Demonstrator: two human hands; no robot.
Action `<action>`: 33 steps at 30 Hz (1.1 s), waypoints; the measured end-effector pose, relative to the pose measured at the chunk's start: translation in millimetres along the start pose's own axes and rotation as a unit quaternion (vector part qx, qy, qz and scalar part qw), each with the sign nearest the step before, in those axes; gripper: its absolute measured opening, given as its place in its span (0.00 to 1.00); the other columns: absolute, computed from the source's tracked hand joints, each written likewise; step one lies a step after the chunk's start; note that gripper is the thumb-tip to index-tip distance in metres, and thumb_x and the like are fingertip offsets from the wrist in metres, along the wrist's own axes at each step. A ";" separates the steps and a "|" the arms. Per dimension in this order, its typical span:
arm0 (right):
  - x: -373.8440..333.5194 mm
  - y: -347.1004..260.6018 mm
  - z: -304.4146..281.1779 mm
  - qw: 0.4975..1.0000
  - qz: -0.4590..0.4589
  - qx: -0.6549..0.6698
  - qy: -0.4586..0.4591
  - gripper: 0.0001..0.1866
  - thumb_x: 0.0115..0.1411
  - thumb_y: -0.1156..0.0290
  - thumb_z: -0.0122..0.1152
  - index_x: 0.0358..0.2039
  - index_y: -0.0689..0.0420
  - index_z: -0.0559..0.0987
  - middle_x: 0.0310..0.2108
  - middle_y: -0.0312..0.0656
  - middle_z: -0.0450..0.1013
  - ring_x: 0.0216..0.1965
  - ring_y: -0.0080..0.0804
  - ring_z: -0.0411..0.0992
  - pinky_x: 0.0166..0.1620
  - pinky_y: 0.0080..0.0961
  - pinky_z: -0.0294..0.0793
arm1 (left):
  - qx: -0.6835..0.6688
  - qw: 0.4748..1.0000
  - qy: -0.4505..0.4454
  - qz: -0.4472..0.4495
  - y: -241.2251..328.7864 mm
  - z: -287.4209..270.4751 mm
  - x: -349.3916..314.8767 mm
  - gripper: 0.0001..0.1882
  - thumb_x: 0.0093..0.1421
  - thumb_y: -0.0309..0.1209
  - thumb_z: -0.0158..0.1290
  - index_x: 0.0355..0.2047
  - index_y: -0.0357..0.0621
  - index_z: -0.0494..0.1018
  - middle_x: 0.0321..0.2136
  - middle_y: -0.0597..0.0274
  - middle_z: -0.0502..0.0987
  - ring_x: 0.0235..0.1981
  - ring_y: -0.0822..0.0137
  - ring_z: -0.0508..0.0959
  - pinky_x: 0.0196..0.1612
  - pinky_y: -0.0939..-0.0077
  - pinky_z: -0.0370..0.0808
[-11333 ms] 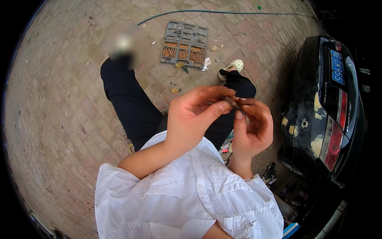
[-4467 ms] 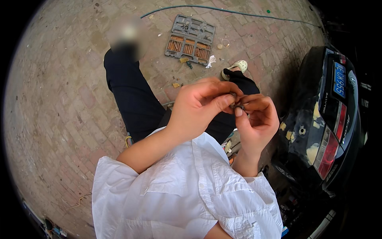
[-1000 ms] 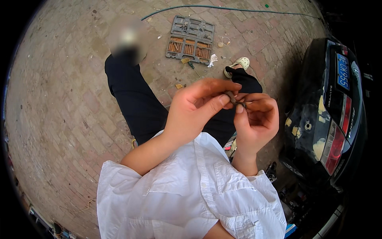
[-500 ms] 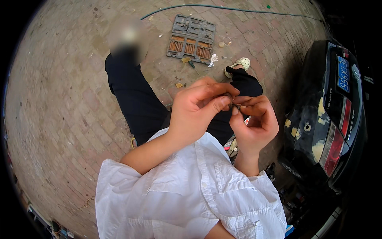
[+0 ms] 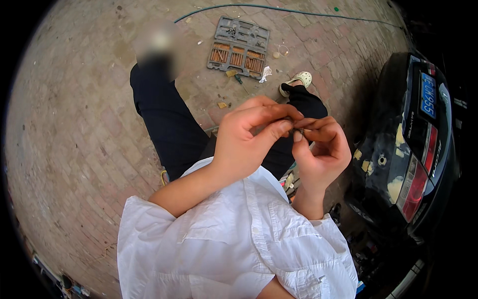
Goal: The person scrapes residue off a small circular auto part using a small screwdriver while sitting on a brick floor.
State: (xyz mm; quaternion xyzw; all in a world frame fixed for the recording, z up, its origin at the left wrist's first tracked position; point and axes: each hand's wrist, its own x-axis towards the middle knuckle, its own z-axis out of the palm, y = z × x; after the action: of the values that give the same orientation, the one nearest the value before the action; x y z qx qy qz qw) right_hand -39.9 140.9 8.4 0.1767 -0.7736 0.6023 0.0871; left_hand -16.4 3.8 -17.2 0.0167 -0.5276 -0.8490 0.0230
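In the head view, the person's two bare hands met in front of the body, above the dark trousers (image 5: 167, 117) and beyond the white shirt (image 5: 209, 239). The left hand (image 5: 246, 137) had its thumb and forefinger brought together, pinching a small dark piece (image 5: 298, 132) that was mostly hidden by the fingertips. The right hand (image 5: 323, 152) pinched at the same spot, its thumb pressed up from below and its other fingers curled over; the two sets of fingertips were so close that it could not be told where one grip ended and the other began, nor what the piece was. It lay between the two thumbs, off the ground. Past the hands, on the brick paving (image 5: 84, 134), an open grey case (image 5: 239, 41) held rows of rusty-brown rods (image 5: 237, 60) in its nearer half and a few small dark items in the compartments of its farther half. A yellowish scrap (image 5: 231, 73) lay at the case's near edge, with a green handle (image 5: 238, 79) just beside it and a crumpled white paper (image 5: 266, 74) near its right corner. A pale clog (image 5: 302, 78) showed on the right foot, while the left foot was blurred. A green hose (image 5: 279, 8) curved across beyond the case. To the right stood a black car (image 5: 381, 139), its rear patched with cream-coloured areas beside a red and clear tail light (image 5: 413, 194).
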 end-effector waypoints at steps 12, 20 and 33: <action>-1.1 1.8 1.1 0.988 0.065 0.138 0.033 0.10 0.40 0.90 0.57 0.20 0.63 0.67 0.23 0.40 0.67 0.31 0.33 0.73 0.37 0.23 0.70 | -0.025 0.999 -0.009 0.019 1.9 -0.7 1.2 0.08 0.56 0.20 0.51 0.35 0.31 0.74 0.35 0.60 0.71 0.33 0.73 0.74 0.35 0.84 0.72; -6.5 -0.5 8.6 0.993 0.051 0.095 0.042 0.09 0.41 0.90 0.57 0.19 0.64 0.67 0.23 0.40 0.67 0.31 0.31 0.72 0.38 0.23 0.70 | 0.107 0.987 0.060 0.103 -3.4 3.0 -1.6 0.09 0.49 0.21 0.55 0.33 0.42 0.78 0.26 0.61 0.74 0.28 0.67 0.75 0.29 0.78 0.71; -6.4 -1.0 5.8 0.992 0.075 0.082 0.063 0.10 0.40 0.90 0.58 0.19 0.64 0.67 0.24 0.42 0.67 0.29 0.31 0.72 0.36 0.24 0.72 | 0.172 0.977 0.017 0.124 -2.4 -0.9 -1.2 0.07 0.52 0.21 0.54 0.33 0.34 0.76 0.30 0.61 0.72 0.30 0.72 0.74 0.31 0.82 0.72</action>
State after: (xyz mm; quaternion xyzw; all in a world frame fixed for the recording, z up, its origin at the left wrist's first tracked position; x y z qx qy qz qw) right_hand -33.1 136.2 5.5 0.0864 -0.7258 0.6783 0.0750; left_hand -15.2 4.1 -19.7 -0.0310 -0.6633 -0.7357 0.1335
